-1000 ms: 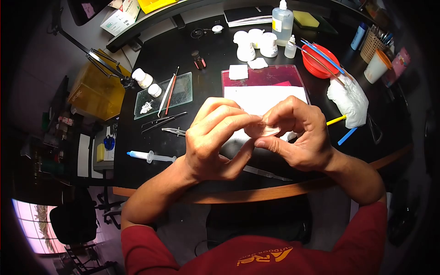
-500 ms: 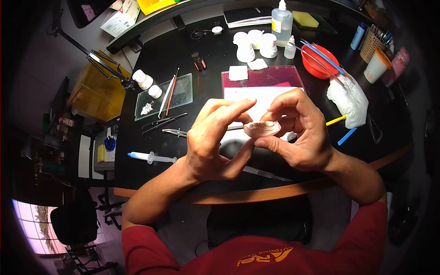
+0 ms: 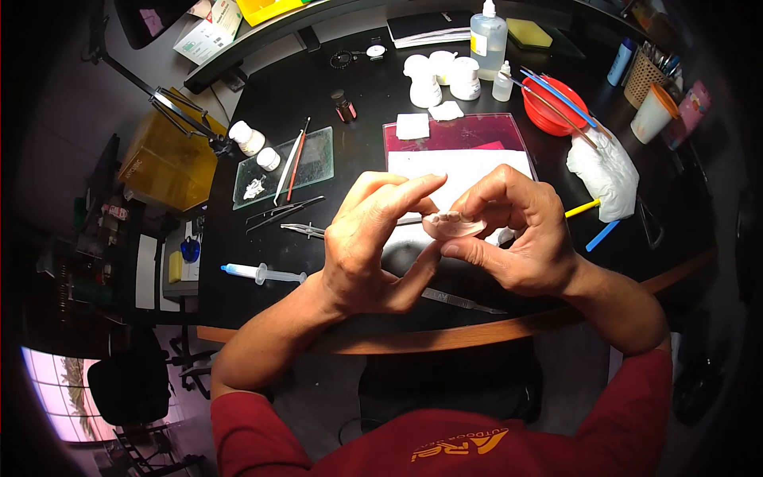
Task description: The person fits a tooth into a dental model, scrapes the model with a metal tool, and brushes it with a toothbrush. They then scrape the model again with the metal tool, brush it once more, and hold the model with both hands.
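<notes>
Between my two hands, above the white paper (image 3: 421, 162), is a small pinkish dental cast (image 3: 455, 230) with a row of teeth along its top. My left hand (image 3: 369, 246) pinches its left end, thumb below and fingertips at the side. From the right, my right hand (image 3: 520, 230) grips it with the thumb on the lower front and the index finger bent down onto the teeth. Other right fingers curl behind the cast, partly hidden. Tweezers (image 3: 302, 230) lie left of my left hand, and a metal carving tool (image 3: 457, 300) lies below the hands.
A glass slab (image 3: 318, 159) with brushes and white jars (image 3: 248, 139) sits left. A syringe (image 3: 262, 273) lies near the front edge. Further back stand white bottles (image 3: 425, 91), a large clear bottle (image 3: 489, 44) and a red bowl (image 3: 548, 111). Crumpled tissue (image 3: 608, 179) lies right.
My right index finger has lowered from above the cast onto its teeth. The cast and my left hand have hardly moved.
</notes>
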`<state>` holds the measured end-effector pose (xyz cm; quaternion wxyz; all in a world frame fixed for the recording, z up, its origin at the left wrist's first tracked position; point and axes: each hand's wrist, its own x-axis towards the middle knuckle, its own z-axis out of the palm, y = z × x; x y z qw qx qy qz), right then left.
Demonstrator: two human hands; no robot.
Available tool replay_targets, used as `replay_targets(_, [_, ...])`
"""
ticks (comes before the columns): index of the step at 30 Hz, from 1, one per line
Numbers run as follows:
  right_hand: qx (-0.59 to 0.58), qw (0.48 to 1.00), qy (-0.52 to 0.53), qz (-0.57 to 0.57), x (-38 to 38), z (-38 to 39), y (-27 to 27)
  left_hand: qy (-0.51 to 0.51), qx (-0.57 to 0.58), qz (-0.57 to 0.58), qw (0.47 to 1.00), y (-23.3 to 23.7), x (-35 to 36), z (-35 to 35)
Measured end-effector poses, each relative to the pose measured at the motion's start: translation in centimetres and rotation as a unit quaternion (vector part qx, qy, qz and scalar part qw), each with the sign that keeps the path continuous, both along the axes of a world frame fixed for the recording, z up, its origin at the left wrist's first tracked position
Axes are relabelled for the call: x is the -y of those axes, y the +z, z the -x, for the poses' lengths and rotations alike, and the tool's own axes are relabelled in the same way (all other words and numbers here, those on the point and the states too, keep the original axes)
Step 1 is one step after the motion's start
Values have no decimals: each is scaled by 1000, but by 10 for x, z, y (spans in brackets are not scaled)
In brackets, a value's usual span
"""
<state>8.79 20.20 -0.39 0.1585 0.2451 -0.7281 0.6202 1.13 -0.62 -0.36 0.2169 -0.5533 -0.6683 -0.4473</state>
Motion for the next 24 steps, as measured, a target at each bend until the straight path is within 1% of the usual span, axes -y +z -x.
replay_targets(3, [8,999,-7,34,3,0,-1,1,-7,-11,1000,0,-1,0])
replay_targets(6, [4,1000,7,19,1,0,-3,-2,-19,-5,1000,1,0,1])
replay_targets(9, [-2,1000,14,-3,-2,1,-3,0,-4,-13,1000,-1,-2,-1])
replay_targets(12, [20,1000,1,10,-1,-1,-3,5,-41,6,999,3,-1,1])
replay_targets(15, [30,999,-10,16,-1,-1,-4,0,-47,6,999,6,-2,1])
replay_targets(18, [26,999,-20,18,-1,-1,-3,21,-41,3,999,8,-2,-1])
replay_targets(21, [54,998,-23,27,-1,-1,1,37,-45,-10,998,5,-2,2])
replay_targets(24, [76,997,-29,9,-4,-1,2,52,-57,-16,997,1,-2,5])
